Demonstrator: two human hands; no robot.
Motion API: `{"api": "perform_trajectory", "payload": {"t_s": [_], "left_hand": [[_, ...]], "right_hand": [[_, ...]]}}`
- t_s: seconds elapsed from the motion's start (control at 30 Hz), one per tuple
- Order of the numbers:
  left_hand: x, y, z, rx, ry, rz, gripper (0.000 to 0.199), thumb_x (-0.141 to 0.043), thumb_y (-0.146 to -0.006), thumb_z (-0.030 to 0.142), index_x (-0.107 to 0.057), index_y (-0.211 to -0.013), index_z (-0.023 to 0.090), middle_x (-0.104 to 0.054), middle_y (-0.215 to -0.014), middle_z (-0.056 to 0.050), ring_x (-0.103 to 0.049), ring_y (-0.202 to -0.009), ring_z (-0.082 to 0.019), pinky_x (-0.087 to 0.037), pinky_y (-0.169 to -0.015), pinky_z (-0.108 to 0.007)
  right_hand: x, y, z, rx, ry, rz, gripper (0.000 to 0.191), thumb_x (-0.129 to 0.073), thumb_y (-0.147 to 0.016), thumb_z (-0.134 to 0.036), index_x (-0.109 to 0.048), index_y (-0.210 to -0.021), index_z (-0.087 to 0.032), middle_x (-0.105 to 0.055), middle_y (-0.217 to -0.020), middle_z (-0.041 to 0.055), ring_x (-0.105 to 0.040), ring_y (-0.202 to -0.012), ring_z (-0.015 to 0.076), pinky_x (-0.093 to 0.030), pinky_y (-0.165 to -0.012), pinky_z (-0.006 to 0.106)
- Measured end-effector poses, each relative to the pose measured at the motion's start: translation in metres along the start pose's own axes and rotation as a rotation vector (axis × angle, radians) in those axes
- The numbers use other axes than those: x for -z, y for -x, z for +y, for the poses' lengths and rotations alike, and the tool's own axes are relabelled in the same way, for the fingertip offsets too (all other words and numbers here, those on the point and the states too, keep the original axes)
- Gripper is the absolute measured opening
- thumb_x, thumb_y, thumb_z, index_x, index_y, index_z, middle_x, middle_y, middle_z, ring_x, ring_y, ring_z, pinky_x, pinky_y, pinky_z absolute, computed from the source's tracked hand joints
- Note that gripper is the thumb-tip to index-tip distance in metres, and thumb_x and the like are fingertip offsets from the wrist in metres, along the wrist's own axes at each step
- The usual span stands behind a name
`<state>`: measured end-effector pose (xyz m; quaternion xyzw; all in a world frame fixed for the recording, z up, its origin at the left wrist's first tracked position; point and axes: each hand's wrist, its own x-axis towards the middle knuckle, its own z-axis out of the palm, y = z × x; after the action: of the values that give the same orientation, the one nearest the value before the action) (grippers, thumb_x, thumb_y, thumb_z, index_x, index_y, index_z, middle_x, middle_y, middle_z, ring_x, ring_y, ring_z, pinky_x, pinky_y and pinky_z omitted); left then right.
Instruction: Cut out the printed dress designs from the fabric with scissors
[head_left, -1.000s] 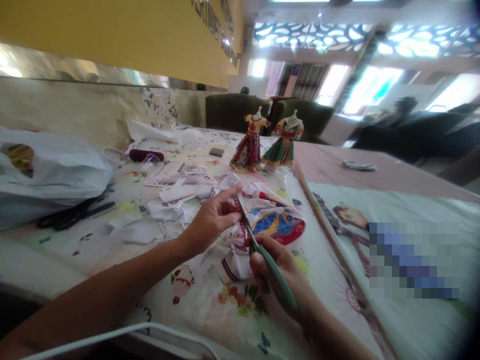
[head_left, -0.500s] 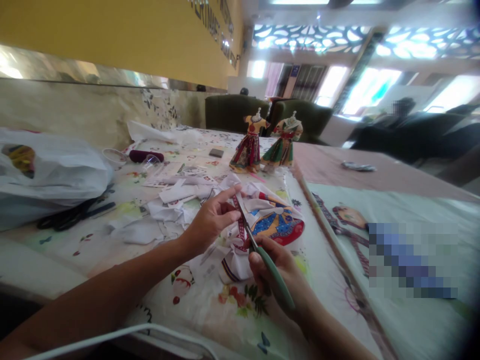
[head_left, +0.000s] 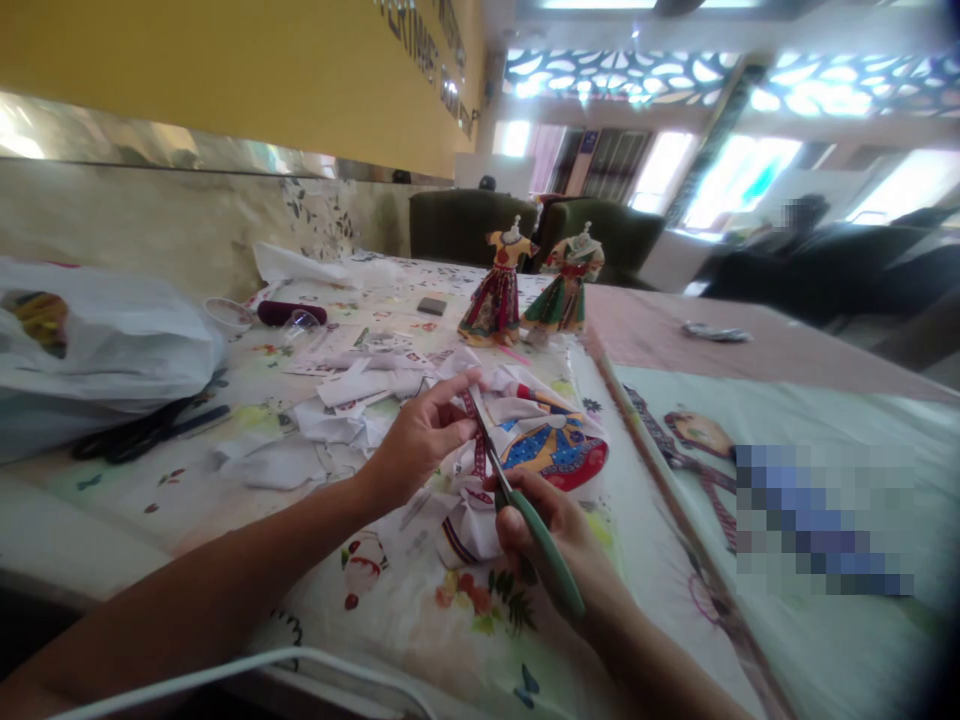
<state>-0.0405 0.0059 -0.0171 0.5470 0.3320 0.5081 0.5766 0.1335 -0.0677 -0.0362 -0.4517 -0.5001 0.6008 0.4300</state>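
My right hand [head_left: 551, 540] is wrapped round green-handled scissors [head_left: 546, 555], whose blades point away from me and lie along a narrow red patterned strip of fabric [head_left: 480, 455]. Thumb and fingers of my left hand [head_left: 431, 430] pinch this strip near the blade tips. Just right of the blades lies a white cloth printed in blue, yellow and red [head_left: 555, 450]. Below the strip, a crumpled white piece with a dark striped edge [head_left: 469, 530] rests on the table. Whether the blades are parted is hard to make out.
White scraps [head_left: 337, 425] are strewn left of my hands. Two miniature dresses on stands [head_left: 499, 290] are upright at the back. A white plastic bag [head_left: 97, 340] sits far left, near black-handled scissors [head_left: 135, 430]. A white cable [head_left: 300, 655] crosses the front; patterned strips [head_left: 712, 480] lie right.
The scissors and my right hand have shifted very slightly left. My left hand keeps its pinch on the strip in almost the same place.
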Motion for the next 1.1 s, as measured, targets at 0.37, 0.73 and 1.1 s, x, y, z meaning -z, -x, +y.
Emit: {"api": "perform_trajectory", "payload": {"t_s": [0.37,0.73,1.1], "left_hand": [[-0.0016,0.0004,0.0005,-0.015,0.028,0.015,0.063,-0.072,-0.078,0.017,-0.060,-0.139,0.021,-0.063,-0.136,-0.009,-0.061,-0.089,-0.013,-0.049,-0.078,-0.026],[-0.0041,-0.0003,0.0027,-0.026,0.074,0.071,0.061,-0.074,-0.074,0.018,-0.064,-0.134,0.020,-0.064,-0.132,-0.008,-0.060,-0.084,-0.011,-0.050,-0.079,-0.027],[0.0013,0.0002,-0.0022,-0.004,-0.042,-0.011,0.066,-0.071,-0.080,0.019,-0.056,-0.144,0.021,-0.068,-0.094,-0.003,-0.056,-0.080,-0.013,-0.046,-0.074,-0.026]], "right_hand": [[0.0016,0.0001,-0.0009,0.002,0.009,-0.023,0.058,-0.080,-0.069,-0.065,-0.059,-0.097,-0.018,-0.045,-0.054,-0.0098,-0.039,-0.044,0.0073,-0.029,-0.041,0.020],[0.0011,0.0012,-0.0055,0.030,0.018,-0.064,0.065,-0.077,-0.069,-0.071,-0.060,-0.098,-0.016,-0.050,-0.055,-0.0077,-0.041,-0.045,0.0084,-0.031,-0.042,0.021],[0.0022,0.0005,-0.0051,0.023,-0.007,-0.043,0.055,-0.084,-0.067,-0.058,-0.059,-0.095,-0.018,-0.049,-0.056,-0.0088,-0.041,-0.045,0.0081,-0.031,-0.043,0.021]]}}
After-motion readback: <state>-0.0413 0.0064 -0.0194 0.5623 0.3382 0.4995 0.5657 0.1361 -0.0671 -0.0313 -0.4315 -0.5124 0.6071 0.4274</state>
